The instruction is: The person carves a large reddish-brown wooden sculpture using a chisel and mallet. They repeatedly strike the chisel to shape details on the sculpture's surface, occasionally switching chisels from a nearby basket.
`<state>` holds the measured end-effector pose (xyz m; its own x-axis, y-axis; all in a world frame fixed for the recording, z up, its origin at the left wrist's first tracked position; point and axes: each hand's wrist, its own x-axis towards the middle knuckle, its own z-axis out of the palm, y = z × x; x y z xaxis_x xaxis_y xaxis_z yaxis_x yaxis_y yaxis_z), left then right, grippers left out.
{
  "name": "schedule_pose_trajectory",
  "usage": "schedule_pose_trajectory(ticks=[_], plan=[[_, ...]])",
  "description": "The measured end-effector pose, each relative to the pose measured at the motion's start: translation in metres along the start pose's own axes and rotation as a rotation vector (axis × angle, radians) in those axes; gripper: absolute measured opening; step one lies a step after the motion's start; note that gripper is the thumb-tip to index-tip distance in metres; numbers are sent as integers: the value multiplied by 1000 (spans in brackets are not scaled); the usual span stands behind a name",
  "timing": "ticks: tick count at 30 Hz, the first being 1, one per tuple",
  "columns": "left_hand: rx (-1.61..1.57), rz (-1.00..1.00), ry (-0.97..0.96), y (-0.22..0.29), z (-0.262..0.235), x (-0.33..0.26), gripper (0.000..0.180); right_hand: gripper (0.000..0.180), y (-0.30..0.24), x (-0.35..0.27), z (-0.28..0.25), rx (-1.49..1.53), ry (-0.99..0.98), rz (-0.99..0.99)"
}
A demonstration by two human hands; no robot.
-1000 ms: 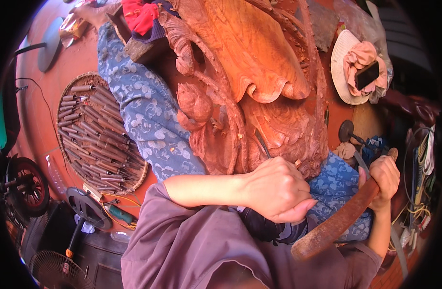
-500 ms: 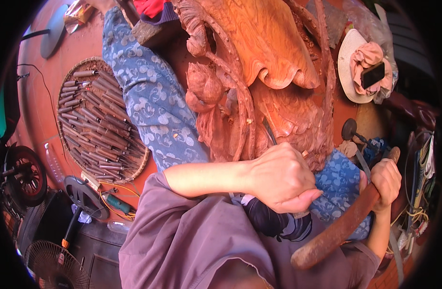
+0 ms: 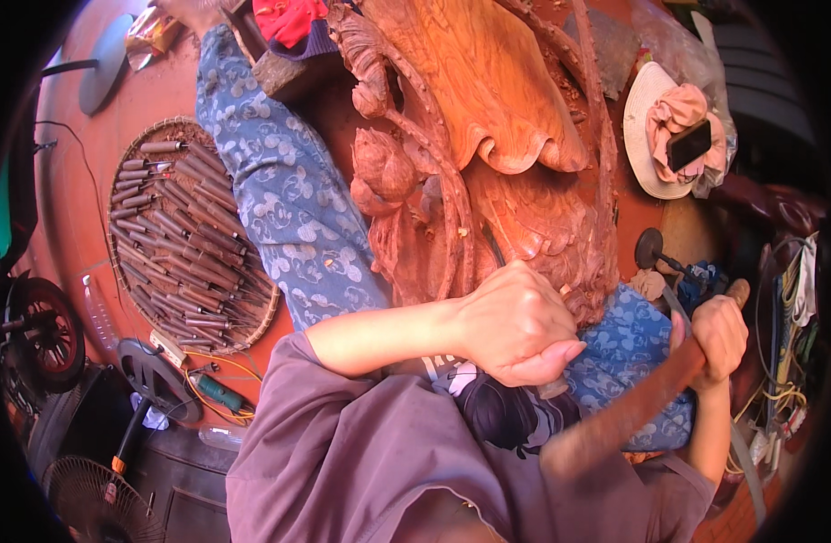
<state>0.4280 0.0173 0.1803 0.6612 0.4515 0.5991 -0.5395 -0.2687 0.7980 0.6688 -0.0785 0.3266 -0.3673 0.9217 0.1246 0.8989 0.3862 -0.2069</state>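
Carving in progress, centre of the frame. Left hand clamping its fingers tight around a chisel, blade angling up into the lower edge of the wooden relief carving; handle mostly hidden inside the fist. Right hand, at the right of the frame, gripping with closed fingers a long dark wooden mallet, head lying low toward the bottom centre, apart from the chisel's butt at this instant.

Judging progress: broad lotus leaf at the top centre already shaped and smooth, bud and stems at its left clearly modelled, so roughing out looking largely done. Detailing along the lower rim, right under the chisel, appearing rougher and seemingly left to finish.

Resting the carving against legs in blue patterned trousers. Lying at the left of the frame, a round woven tray full of spare chisels. Sitting at the upper right, a pale hat holding a pink cloth and a phone.
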Motion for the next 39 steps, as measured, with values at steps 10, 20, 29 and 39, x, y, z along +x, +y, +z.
schedule_pose_trajectory(ticks=[10,20,29,39], plan=[[-11,-5,9,-1,-3,1,26,26,5,3,1,29,29,-59],[-44,5,-5,-4,-10,-2,25,28,3,7,3,-73,-24,33],[30,-46,-21,-5,-11,-2,22,26,4,9,0,-96,-96,57],[44,-1,-17,9,-2,2,21,28,9,13,-1,-11,-34,43]])
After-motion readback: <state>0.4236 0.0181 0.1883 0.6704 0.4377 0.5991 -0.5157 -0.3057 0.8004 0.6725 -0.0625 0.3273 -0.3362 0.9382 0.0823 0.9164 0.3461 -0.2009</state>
